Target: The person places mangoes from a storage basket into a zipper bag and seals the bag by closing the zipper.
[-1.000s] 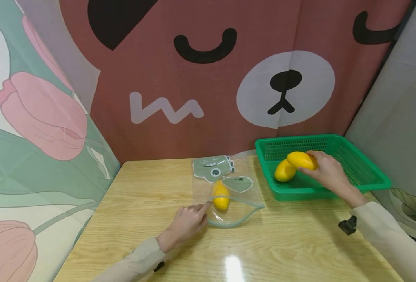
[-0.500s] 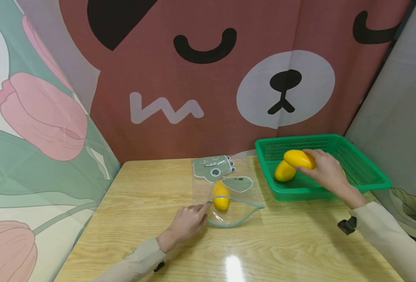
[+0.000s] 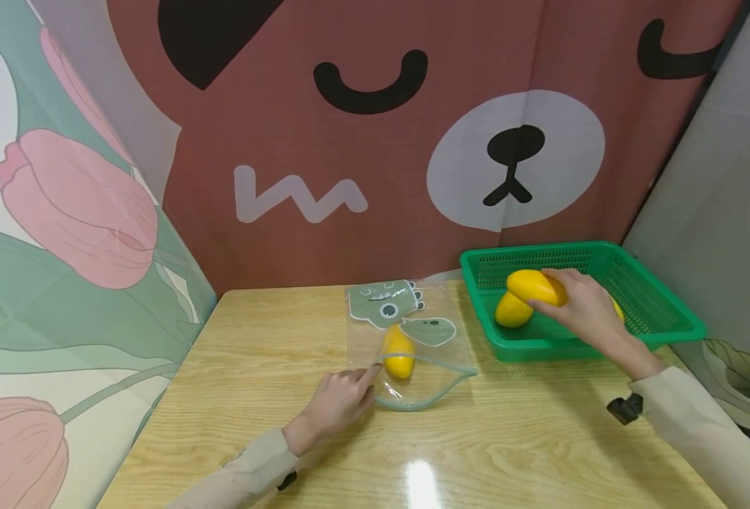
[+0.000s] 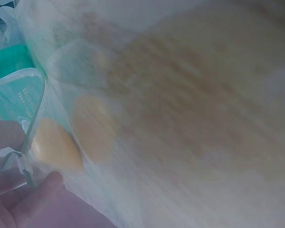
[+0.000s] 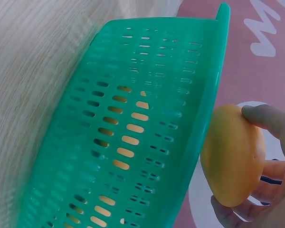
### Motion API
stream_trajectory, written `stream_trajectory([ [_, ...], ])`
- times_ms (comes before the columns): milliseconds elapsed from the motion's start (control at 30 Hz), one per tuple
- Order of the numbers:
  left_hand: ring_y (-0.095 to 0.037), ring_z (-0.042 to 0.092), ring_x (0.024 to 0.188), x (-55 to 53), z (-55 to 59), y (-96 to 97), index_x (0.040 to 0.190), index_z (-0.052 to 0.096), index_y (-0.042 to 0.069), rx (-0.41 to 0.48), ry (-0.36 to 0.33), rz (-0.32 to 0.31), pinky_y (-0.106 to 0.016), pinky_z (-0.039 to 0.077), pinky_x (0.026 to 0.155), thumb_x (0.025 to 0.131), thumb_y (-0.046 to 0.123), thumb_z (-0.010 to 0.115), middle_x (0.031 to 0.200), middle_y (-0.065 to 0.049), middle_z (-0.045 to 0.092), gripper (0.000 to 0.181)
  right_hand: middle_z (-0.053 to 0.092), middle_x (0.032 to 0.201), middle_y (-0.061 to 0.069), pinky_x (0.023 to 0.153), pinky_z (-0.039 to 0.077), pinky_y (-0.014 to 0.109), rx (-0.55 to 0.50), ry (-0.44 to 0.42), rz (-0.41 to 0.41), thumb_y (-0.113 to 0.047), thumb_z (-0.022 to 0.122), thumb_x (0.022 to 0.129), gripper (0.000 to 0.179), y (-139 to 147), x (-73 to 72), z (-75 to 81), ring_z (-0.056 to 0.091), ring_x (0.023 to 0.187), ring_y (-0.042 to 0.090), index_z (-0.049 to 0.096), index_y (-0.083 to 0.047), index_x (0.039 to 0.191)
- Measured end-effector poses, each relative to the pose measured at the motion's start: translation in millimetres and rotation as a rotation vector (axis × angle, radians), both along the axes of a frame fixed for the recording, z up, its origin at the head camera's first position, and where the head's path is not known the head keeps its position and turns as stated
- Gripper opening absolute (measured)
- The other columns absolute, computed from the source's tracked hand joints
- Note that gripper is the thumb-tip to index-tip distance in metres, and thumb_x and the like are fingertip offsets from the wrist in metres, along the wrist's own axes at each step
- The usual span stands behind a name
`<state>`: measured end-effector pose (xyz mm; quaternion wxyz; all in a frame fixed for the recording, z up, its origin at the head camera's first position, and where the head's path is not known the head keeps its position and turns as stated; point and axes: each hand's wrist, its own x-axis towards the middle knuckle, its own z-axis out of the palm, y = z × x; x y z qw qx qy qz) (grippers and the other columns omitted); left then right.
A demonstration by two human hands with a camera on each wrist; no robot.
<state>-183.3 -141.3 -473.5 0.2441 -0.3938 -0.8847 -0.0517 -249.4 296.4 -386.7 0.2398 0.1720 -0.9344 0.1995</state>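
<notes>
My left hand (image 3: 336,399) pinches the left edge of a clear zip bag (image 3: 430,332) printed with a green cartoon crocodile; its green-rimmed mouth gapes toward me. One yellow mango (image 3: 399,357) lies inside it. In the left wrist view, my thumb and fingers (image 4: 42,197) meet at the bag's rim. My right hand (image 3: 587,307) grips another mango (image 3: 530,285) over the green basket (image 3: 578,350), thumb on one side and fingers on the other. Below it, a mango (image 3: 511,312) rests in the basket, and a yellow sliver (image 3: 618,309) shows past my hand.
The basket has slotted walls (image 5: 133,118) and a raised rim, at the table's back right. Bag and basket stand close side by side on the wooden table (image 3: 273,332). A printed curtain (image 3: 324,247) hangs directly behind the table.
My right hand has moved slightly left and up with the mango, uncovering the yellow sliver at the right. The left hand and the bag have stayed still.
</notes>
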Motion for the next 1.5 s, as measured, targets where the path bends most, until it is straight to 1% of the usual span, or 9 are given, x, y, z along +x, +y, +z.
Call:
stream_trajectory([
  [233, -0.009, 0.063, 0.06, 0.0, -0.5, 0.1, 0.124, 0.063, 0.005, 0.003, -0.002, 0.001, -0.015, 0.038, 0.041, 0.082, 0.008, 0.073, 0.084, -0.001, 0.072, 0.043, 0.06, 0.115, 0.031, 0.06, 0.046, 0.045, -0.007, 0.02, 0.027, -0.027, 0.081, 0.083, 0.062, -4, 3.1, 2.0, 0.059, 0.088, 0.039, 0.058, 0.009, 0.128],
  [400, -0.011, 0.064, 0.061, -0.1, -1.5, 0.0, 0.124, 0.063, 0.005, 0.005, 0.003, 0.002, -0.016, 0.04, 0.041, 0.082, 0.008, 0.074, 0.084, -0.002, 0.072, 0.043, 0.062, 0.113, 0.028, 0.06, 0.046, 0.044, -0.01, 0.05, 0.048, -0.025, 0.083, 0.081, 0.061, -8, 5.6, 5.4, 0.06, 0.086, 0.036, 0.06, 0.008, 0.126],
  [633, -0.011, 0.064, 0.061, -1.0, -2.4, 0.2, 0.125, 0.063, 0.005, -0.001, 0.003, 0.008, -0.017, 0.041, 0.042, 0.082, 0.008, 0.073, 0.083, -0.001, 0.071, 0.044, 0.062, 0.118, 0.026, 0.065, 0.046, 0.044, -0.009, 0.022, 0.039, -0.027, 0.082, 0.081, 0.061, -17, 12.4, 11.1, 0.059, 0.092, 0.036, 0.06, 0.005, 0.128],
  [800, -0.01, 0.065, 0.063, -1.3, -2.4, 0.5, 0.125, 0.063, 0.005, -0.005, -0.003, 0.011, -0.016, 0.041, 0.042, 0.083, 0.007, 0.072, 0.086, -0.002, 0.072, 0.044, 0.062, 0.12, 0.026, 0.068, 0.047, 0.046, -0.009, 0.022, 0.064, -0.027, 0.082, 0.081, 0.062, -24, 18.8, 16.8, 0.059, 0.097, 0.039, 0.06, 0.005, 0.129],
  [967, -0.01, 0.065, 0.063, -0.7, -1.6, 0.5, 0.125, 0.063, 0.005, -0.007, -0.005, 0.015, -0.016, 0.041, 0.042, 0.083, 0.007, 0.073, 0.087, -0.003, 0.073, 0.044, 0.062, 0.121, 0.026, 0.069, 0.048, 0.048, -0.011, 0.032, 0.087, -0.027, 0.083, 0.081, 0.062, -29, 24.5, 20.4, 0.059, 0.098, 0.04, 0.059, 0.005, 0.129],
  [1233, -0.008, 0.061, 0.059, -1.1, -2.8, -0.4, 0.125, 0.062, 0.005, -0.006, -0.016, 0.013, -0.014, 0.037, 0.042, 0.083, 0.008, 0.072, 0.083, -0.001, 0.071, 0.043, 0.061, 0.122, 0.024, 0.077, 0.049, 0.053, -0.034, 0.028, 0.113, -0.029, 0.083, 0.081, 0.063, -37, 32.1, 21.4, 0.057, 0.103, 0.041, 0.06, 0.003, 0.13],
  [1333, -0.01, 0.062, 0.06, -1.3, -3.1, -0.2, 0.125, 0.063, 0.005, -0.004, -0.014, 0.012, -0.015, 0.039, 0.042, 0.084, 0.009, 0.072, 0.084, -0.001, 0.072, 0.043, 0.062, 0.122, 0.023, 0.08, 0.048, 0.054, -0.042, 0.026, 0.124, -0.029, 0.083, 0.08, 0.062, -40, 34.0, 21.5, 0.057, 0.104, 0.04, 0.06, 0.003, 0.129],
  [1500, -0.013, 0.067, 0.066, -1.1, -2.7, 0.1, 0.123, 0.063, 0.005, 0.001, 0.002, 0.002, -0.021, 0.048, 0.046, 0.083, 0.009, 0.073, 0.09, -0.004, 0.073, 0.042, 0.061, 0.122, 0.023, 0.082, 0.047, 0.055, -0.044, 0.026, 0.128, -0.027, 0.084, 0.079, 0.062, -45, 36.1, 21.7, 0.057, 0.105, 0.04, 0.06, 0.003, 0.129],
])
